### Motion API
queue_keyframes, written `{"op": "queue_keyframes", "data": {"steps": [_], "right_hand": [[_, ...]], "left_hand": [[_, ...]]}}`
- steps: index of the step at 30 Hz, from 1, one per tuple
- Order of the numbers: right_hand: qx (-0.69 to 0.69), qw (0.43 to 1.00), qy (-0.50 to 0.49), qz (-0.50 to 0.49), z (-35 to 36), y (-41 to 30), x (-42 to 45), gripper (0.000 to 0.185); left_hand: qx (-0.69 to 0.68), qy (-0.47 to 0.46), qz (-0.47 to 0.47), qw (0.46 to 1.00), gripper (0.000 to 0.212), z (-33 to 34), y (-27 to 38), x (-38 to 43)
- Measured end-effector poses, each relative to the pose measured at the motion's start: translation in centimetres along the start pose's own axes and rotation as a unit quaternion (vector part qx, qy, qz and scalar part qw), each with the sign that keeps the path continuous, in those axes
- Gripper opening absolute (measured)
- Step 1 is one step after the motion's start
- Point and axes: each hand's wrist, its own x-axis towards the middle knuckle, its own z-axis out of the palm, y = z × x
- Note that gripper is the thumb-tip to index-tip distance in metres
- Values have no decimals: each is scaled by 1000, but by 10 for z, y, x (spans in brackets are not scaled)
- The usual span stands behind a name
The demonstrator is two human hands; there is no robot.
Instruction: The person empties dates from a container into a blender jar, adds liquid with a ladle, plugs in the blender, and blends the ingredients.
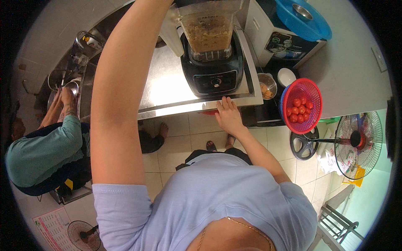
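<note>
My left arm reaches up past the top of the view, so my left hand is out of sight. At the front edge of the steel counter, my right hand rests its fingertips just below a black blender base and holds nothing. The base has a round control knob on its front. On it stands a clear blender jug with a pale handle. A coarse brown mixture coats or fills the jug; its top is cut off by the view.
Right of the counter are a clear container, a white bowl and a red colander of tomatoes. A blue basin tops a white appliance. A standing fan is farther right. A co-worker works at left.
</note>
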Motion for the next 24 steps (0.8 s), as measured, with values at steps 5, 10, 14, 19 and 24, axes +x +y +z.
{"op": "queue_keyframes", "data": {"steps": [5,10,14,19,24], "right_hand": [[10,1000,3,5,0,1,1,44],[102,991,73,42,-12,1,9,41],[325,921,147,159,-12,1,22,40],[411,868,167,224,-14,-4,34,47],[525,799,122,267,-14,-9,44,45]], "left_hand": [[1,-15,-2,1000,88,-2,3,-2],[-3,-14,-5,1000,87,-2,2,-3],[-2,-12,-2,1000,87,-2,3,-2],[1,-9,-9,1000,88,-2,5,-3],[1,-12,-7,1000,88,-2,2,-3]]}}
